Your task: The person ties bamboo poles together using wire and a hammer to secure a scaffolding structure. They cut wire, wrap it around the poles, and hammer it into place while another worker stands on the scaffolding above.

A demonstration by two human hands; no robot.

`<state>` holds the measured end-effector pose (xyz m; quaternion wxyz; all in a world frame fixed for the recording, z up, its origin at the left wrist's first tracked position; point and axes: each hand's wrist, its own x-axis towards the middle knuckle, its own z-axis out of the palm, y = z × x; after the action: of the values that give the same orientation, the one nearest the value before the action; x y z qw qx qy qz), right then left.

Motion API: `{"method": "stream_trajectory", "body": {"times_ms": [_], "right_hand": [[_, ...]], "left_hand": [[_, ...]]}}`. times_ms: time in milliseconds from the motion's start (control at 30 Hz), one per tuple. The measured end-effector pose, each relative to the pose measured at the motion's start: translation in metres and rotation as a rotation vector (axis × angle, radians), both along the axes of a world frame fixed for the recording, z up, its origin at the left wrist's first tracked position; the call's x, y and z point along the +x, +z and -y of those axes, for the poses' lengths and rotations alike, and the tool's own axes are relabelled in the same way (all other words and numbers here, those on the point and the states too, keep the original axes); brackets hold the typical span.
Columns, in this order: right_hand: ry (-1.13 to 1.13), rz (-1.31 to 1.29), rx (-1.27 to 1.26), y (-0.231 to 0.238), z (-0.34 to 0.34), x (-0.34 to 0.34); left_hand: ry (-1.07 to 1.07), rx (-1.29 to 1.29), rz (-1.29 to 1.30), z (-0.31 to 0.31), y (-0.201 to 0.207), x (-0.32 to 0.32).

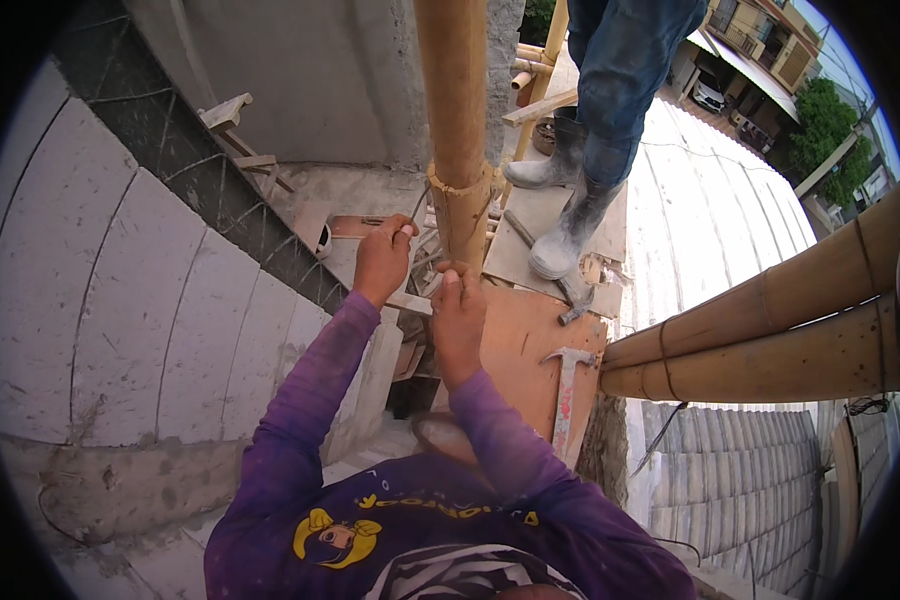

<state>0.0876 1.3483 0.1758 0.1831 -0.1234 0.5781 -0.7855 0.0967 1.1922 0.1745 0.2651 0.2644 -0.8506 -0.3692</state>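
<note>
In front of me stands an upright bamboo pole (455,90) with a thin tie around it at a node. My left hand (382,262) is closed beside the pole, pinching a thin dark strand, like tie wire (422,206), that rises toward the tie. My right hand (458,325) is closed too, its fingertips pressed together at the pole's near side; what they hold, if anything, is too small to make out. A claw hammer (566,395) lies on the plywood board (520,330) to the right of my right hand.
A person in jeans and dusty rubber boots (562,245) stands on boards beyond the pole. Another hammer (573,312) lies near the boots. Bound bamboo poles (760,340) cross at right. A grey block wall (130,310) runs at left; corrugated roofing (720,210) lies lower right.
</note>
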Motion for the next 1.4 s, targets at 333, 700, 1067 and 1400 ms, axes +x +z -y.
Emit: {"method": "stream_trajectory", "body": {"times_ms": [333,700,1067,1400], "right_hand": [[0.049,-0.154,0.121,-0.026,0.022,-0.020],[-0.049,-0.151,0.106,-0.034,0.040,-0.048],[0.024,-0.158,0.070,-0.038,0.034,-0.044],[0.131,-0.032,-0.076,-0.020,0.061,-0.044]], "left_hand": [[0.008,0.527,-0.189,-0.021,0.027,-0.011],[0.007,0.727,-0.200,-0.043,0.026,0.019],[-0.080,0.121,0.043,-0.017,0.001,0.019],[-0.115,0.471,0.109,-0.016,0.065,0.011]]}}
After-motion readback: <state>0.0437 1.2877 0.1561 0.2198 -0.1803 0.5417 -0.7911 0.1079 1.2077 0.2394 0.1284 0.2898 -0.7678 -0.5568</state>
